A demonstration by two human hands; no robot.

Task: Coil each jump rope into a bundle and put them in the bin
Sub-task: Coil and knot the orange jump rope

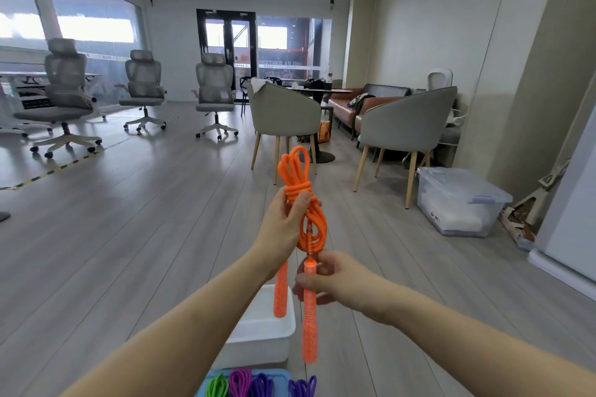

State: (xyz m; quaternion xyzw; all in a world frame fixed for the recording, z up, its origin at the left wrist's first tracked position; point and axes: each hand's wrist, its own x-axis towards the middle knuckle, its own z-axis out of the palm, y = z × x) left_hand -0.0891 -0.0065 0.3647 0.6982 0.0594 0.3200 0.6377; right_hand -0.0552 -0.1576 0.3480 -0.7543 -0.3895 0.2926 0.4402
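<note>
A person's left hand [287, 219] grips the wrapped waist of an orange jump rope [301, 203], thumb across the turns, apparently to keep the coil from springing loose, while the right hand [325, 277] pinches the top of one orange handle [309, 316] at six o'clock from the bundle, likely steadying it for a final tuck. The second handle [280, 293] hangs free beside it. Directly below waits a white bin [264, 335], seemingly placed for an easy drop. At six o'clock in frame, green, magenta and purple ropes [240, 383] lie on a blue tray [280, 377]. Lettering on the distant window is too blurred to read.
</note>
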